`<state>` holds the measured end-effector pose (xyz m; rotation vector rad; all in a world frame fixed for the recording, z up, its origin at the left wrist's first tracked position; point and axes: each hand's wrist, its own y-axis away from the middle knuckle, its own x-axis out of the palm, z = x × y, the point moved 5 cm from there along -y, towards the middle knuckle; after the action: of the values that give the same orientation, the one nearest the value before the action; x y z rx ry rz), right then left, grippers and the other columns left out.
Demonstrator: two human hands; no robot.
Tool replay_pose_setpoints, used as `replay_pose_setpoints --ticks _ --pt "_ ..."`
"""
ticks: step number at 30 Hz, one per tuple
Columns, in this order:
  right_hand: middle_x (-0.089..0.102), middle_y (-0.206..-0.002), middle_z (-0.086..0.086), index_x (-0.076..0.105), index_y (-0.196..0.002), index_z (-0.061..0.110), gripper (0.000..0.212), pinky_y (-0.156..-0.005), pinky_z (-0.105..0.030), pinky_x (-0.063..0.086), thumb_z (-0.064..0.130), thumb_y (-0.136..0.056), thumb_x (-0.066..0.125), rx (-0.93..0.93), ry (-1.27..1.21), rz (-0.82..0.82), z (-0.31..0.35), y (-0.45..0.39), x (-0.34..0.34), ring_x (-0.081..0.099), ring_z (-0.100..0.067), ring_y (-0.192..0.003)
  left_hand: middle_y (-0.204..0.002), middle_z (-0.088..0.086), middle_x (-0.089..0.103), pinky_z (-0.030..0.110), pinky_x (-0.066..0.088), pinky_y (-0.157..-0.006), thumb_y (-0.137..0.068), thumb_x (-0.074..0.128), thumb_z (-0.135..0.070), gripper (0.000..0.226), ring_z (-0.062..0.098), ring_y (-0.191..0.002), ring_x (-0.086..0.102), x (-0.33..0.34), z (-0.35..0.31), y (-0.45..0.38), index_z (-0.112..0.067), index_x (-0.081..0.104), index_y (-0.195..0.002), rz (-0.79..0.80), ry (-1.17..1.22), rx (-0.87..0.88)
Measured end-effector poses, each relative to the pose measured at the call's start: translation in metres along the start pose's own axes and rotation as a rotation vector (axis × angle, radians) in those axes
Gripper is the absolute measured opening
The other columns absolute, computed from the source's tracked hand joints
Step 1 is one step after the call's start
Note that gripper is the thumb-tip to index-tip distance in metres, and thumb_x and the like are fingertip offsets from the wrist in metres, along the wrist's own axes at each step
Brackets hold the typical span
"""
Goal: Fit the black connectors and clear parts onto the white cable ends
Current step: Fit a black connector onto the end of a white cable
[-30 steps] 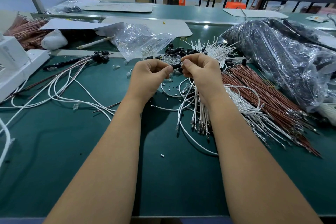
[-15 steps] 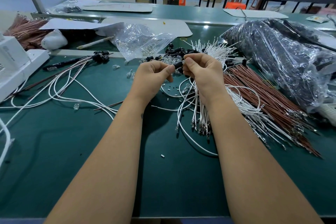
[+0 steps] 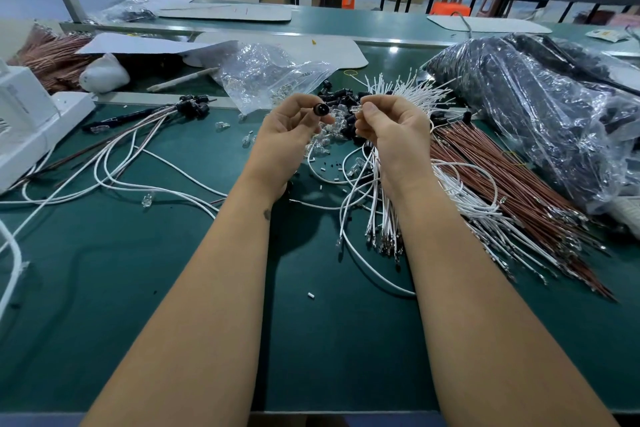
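Note:
My left hand (image 3: 289, 137) pinches a round black connector (image 3: 321, 109) between thumb and fingertips, its open end facing me. My right hand (image 3: 394, 130) holds a small clear part (image 3: 356, 109) at its fingertips and grips a bundle of white cables (image 3: 384, 215) that hangs down to the green table (image 3: 138, 288). The two hands are a short gap apart. Behind them lies a heap of loose black connectors and clear parts (image 3: 341, 125).
Finished white cables with black ends (image 3: 192, 107) trail to the left beside a white machine (image 3: 31, 121). A clear bag of parts (image 3: 266, 76) lies behind. Brown wires (image 3: 512, 184), more white cables and a large dark plastic bag (image 3: 540, 104) fill the right.
My hands were pressed together on one piece; now they have pulled apart and lifted slightly, the left turning the black connector toward me, the right keeping the clear part.

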<state>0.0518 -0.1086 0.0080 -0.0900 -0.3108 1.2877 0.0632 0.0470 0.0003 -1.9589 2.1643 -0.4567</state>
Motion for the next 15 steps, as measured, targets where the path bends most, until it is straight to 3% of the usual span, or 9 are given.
replay_pose_setpoints --ticks 5,8,11,15 --pt "0.067 -0.079 -0.003 0.068 -0.088 0.012 0.012 -0.07 -0.022 0.053 0.002 -0.09 0.062 -0.002 -0.019 0.023 0.0008 0.0009 0.0007 0.063 -0.013 -0.074 -0.079 -0.01 0.071 0.018 0.044 -0.069 -0.098 0.051 -0.009 0.02 0.007 -0.071 0.056 -0.0005 0.0012 -0.0007 -0.025 0.059 -0.088 -0.01 0.047 -0.011" --pt "0.068 -0.079 -0.003 0.069 -0.091 0.009 0.009 -0.072 -0.023 0.054 0.004 -0.091 0.062 -0.004 -0.051 0.038 0.0015 0.0013 0.0018 0.063 -0.012 -0.074 -0.078 -0.005 0.069 0.018 0.04 -0.058 -0.098 0.05 -0.009 0.016 0.008 -0.059 0.049 -0.0017 0.0014 0.0001 -0.02 0.06 -0.092 -0.023 0.045 -0.046" --pt "0.066 -0.075 -0.003 0.069 -0.091 0.007 0.006 -0.07 -0.024 0.053 0.005 -0.091 0.063 -0.009 -0.089 0.063 0.0031 0.002 0.0035 0.061 -0.014 -0.072 -0.071 0.0 0.062 0.014 0.033 -0.046 -0.097 0.051 -0.008 0.012 0.001 -0.045 0.039 -0.0046 0.0025 0.0017 -0.011 0.062 -0.102 -0.077 -0.101 -0.079" --pt "0.063 -0.07 -0.003 0.068 -0.087 0.01 0.009 -0.063 -0.024 0.05 0.003 -0.09 0.063 -0.017 -0.065 0.096 0.004 0.0028 0.0059 0.055 -0.016 -0.066 -0.066 -0.001 0.059 0.008 0.032 -0.047 -0.095 0.053 -0.005 0.016 -0.003 -0.044 0.041 -0.0034 0.001 0.0043 -0.016 0.064 -0.096 -0.132 -0.267 -0.055"
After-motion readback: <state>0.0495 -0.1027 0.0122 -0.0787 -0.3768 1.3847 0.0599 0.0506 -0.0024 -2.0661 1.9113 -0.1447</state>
